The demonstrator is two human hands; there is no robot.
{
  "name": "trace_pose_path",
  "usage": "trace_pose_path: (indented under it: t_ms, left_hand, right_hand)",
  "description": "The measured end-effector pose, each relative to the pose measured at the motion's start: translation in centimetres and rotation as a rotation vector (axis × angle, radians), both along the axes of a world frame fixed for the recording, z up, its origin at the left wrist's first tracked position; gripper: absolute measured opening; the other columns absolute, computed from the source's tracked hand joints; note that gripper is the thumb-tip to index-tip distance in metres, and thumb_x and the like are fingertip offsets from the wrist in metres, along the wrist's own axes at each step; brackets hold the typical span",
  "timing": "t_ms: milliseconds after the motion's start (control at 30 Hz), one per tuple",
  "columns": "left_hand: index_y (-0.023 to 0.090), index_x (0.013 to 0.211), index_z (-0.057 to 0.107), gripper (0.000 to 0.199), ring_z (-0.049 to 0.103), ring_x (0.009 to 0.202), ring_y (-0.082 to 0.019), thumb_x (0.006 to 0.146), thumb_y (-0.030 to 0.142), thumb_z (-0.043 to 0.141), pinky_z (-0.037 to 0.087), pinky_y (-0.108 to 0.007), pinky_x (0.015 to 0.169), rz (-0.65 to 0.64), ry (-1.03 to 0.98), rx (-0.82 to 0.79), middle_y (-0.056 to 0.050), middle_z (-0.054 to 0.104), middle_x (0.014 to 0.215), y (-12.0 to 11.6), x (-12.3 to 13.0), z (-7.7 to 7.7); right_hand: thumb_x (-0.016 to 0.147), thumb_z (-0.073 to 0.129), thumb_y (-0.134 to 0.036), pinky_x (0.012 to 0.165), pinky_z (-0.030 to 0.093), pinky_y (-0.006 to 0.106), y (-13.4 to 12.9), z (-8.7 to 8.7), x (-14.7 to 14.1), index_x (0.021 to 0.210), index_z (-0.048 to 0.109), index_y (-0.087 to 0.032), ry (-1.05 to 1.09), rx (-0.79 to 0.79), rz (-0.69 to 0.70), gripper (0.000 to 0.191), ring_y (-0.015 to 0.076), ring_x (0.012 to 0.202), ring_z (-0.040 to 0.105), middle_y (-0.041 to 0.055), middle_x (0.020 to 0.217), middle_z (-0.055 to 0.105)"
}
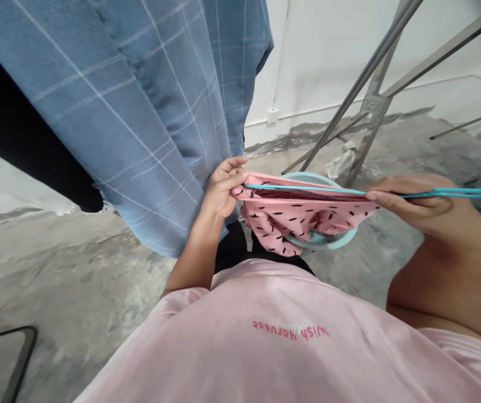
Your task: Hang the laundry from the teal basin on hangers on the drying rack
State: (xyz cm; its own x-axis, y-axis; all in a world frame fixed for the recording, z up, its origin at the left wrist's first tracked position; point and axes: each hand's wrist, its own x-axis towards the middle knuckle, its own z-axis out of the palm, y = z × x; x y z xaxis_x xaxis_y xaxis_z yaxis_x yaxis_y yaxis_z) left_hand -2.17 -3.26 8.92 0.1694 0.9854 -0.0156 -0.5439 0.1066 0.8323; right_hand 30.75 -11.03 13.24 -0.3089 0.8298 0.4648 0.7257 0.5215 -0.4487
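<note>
Stretched between my hands is a pink garment (294, 215) with small black marks, its open edge facing up. Inside that opening runs a thin turquoise clothes hanger (307, 189), which continues past my right hand to the right edge. My left hand (225, 190) is closed, pinching the garment's left corner between thumb and fingers. My right hand (420, 198) is closed on the hanger, its thumb and fingertips at the garment's right end. Below the garment, a light blue basin (336, 242) is partly hidden by the cloth.
Blue checked cloth (156, 112) hangs at my left, beside a black hanging garment (26, 117). A metal frame (374, 103) stands at the right with a whitish rag (341, 159) at its foot. A black bar (26, 350) shows low at left on the concrete floor (84, 291).
</note>
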Motion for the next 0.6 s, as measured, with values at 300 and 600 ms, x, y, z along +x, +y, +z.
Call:
trace_pose_path:
  t_ms: [300, 600]
  left_hand:
    - [0.017, 0.090, 0.073, 0.029, 0.056, 0.058, -0.003, 0.064, 0.005, 0.079, 0.044, -0.014, 0.054, -0.022, 0.059, 0.052, 0.003, 0.066, 0.075, -1.4, 1.3, -0.8]
    - [0.022, 0.093, 0.075, 0.028, 0.062, 0.080, -0.009, 0.067, 0.013, 0.082, 0.048, -0.018, 0.077, 0.057, 0.187, 0.288, -0.001, 0.068, 0.099, -2.0, 1.6, -1.5]
  right_hand:
    - [0.085, 0.055, -0.065, 0.064, 0.046, 0.024, 1.4, -0.4, -0.4, 0.081, 0.071, -0.021, -0.028, -0.398, -0.013, 0.048, 0.0153, 0.074, 0.059, 0.0033, 0.081, 0.067]
    - [0.082, 0.055, -0.071, 0.064, 0.045, 0.025, 1.5, -1.0, -0.6, 0.078, 0.070, -0.018, -0.040, -0.446, -0.054, 0.054, 0.0146, 0.072, 0.059, 0.0036, 0.078, 0.066]
